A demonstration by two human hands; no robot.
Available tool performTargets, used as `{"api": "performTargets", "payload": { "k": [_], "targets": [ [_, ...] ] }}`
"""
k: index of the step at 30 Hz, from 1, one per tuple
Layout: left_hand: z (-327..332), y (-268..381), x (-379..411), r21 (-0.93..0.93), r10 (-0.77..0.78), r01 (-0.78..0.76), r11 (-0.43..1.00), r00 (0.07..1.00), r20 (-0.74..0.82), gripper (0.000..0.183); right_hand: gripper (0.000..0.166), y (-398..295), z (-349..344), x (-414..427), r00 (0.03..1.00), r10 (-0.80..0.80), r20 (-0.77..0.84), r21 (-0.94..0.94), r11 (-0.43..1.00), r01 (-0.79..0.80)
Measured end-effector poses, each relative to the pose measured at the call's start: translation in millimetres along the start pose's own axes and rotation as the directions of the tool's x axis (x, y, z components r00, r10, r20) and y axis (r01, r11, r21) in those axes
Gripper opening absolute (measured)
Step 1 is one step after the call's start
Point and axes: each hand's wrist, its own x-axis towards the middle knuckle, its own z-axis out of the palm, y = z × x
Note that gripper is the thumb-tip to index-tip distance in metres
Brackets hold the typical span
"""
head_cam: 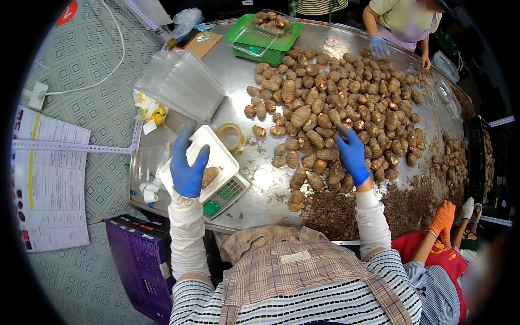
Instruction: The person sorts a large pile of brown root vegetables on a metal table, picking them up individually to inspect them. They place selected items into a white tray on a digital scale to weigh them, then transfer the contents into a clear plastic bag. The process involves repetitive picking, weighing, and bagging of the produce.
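My left hand (pixel 189 166), in a blue glove, is over the white tray of a digital scale (pixel 227 191), its thumb and fingers spread. Partly hidden beside it, a brown taro corm (pixel 210 176) lies on the scale. My right hand (pixel 352 156), also gloved in blue, is over the large pile of taro corms (pixel 325 105), fingers apart; its fingertips are by the corms, and I cannot tell whether they touch. A roll of clear tape (pixel 230 137) lies against the scale's far side.
Stacked clear plastic containers (pixel 183 85) stand at the back left. A green scale (pixel 260 36) bears a filled clear container. A co-worker's blue-gloved hand (pixel 380 46) is across the metal table; orange gloves (pixel 443 219) of another are at the right. A purple crate (pixel 138 264) stands lower left.
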Motion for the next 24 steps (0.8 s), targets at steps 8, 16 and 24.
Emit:
{"api": "performTargets", "payload": {
  "k": [8,16,24],
  "targets": [
    [58,186,40,-0.584,0.403,0.054,0.81,0.672,0.621,0.065,0.049,35,21,92,0.928,-0.343,0.145,-0.524,0.769,0.366],
    [89,245,31,-0.62,0.62,-0.007,0.785,0.027,0.784,0.059,0.038,64,-40,106,0.957,-0.291,0.01,-0.78,0.596,0.19],
    [113,249,30,-0.645,0.644,0.024,0.763,-0.112,0.757,0.053,0.029,83,-78,123,0.92,-0.355,-0.164,-0.652,0.739,0.169]
  ]
}}
